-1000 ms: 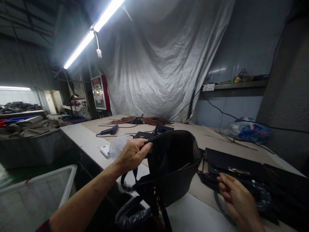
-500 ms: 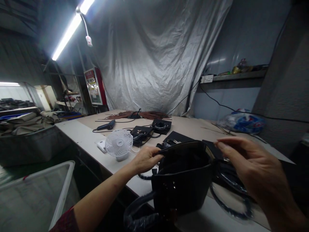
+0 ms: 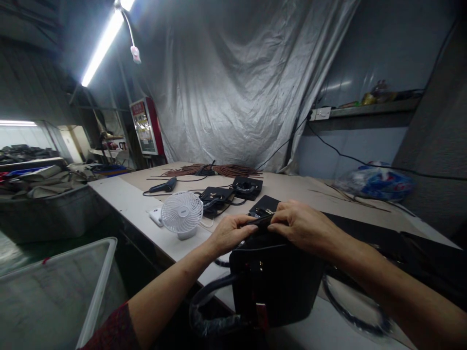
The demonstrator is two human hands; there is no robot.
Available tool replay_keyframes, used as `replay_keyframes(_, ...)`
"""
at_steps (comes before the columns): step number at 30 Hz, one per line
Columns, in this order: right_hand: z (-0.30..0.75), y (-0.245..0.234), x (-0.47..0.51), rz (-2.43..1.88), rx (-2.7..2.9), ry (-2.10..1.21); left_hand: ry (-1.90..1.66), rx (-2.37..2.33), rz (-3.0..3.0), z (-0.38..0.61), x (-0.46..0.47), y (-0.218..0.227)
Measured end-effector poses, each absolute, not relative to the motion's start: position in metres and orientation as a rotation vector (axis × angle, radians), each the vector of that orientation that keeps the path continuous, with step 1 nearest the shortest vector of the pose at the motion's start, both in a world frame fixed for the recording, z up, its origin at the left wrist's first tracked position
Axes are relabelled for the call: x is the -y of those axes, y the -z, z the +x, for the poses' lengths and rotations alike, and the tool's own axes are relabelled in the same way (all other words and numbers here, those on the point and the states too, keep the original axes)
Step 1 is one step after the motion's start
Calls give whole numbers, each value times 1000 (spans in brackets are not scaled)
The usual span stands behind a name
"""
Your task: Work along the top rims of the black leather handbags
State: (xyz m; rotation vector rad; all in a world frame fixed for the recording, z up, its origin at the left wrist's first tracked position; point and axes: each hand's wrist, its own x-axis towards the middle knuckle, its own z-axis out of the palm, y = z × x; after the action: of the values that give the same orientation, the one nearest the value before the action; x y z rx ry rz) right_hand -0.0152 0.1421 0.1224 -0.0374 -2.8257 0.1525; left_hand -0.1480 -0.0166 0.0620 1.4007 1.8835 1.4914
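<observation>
A black handbag point(image 3: 280, 287) stands upright at the near edge of the table. My left hand point(image 3: 235, 233) pinches the top rim of the bag at its far left side. Close beside it, my right hand point(image 3: 297, 223) is closed on the same rim, thumb and fingers pressed together. The bag's opening is mostly covered by my hands. A plastic-wrapped handle point(image 3: 209, 304) hangs off the bag's front left. Another wrapped handle point(image 3: 350, 316) lies on the right, under my right forearm.
A white fan point(image 3: 182, 214) stands left of the bag near a white phone point(image 3: 156, 216). Behind are more black bags point(image 3: 248, 187), a dark hand tool point(image 3: 164, 186) and brown cords point(image 3: 233, 170). A white bin point(image 3: 105, 272) stands at the lower left. A plastic-wrapped bundle point(image 3: 379, 182) lies at right.
My right hand has come in from the right, where it was off the bag, and now grips the rim beside my left hand. The bag's opening looks narrower.
</observation>
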Motion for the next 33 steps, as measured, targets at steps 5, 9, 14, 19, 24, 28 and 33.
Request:
replay_keyframes(5,-20,-122,-142,-94,2802,-39,-1507,-1883,1435,-146,13,-61)
replay_keyframes(9,-21,-121,-139,-179,2780,86,-1490,-1860,1433,-144,12,-62)
replay_keyframes(14,-23,-122,-134,-238,2787,150,-1473,-1841,1405,-143,12,-61)
replay_keyframes(19,-25,-119,-130,-328,2751,215,-1428,-2037,1464,-143,2,-71)
replay_keyframes(24,-16,-123,-140,-315,2812,107,-1226,-2348,1739,-142,-11,-84)
replay_keyframes(28,-2,-128,-164,-282,2902,12,-1163,-2437,1765,-141,-9,-85)
replay_keyframes(33,7,-127,-177,-319,2842,105,-1157,-2400,1758,-139,-7,-81)
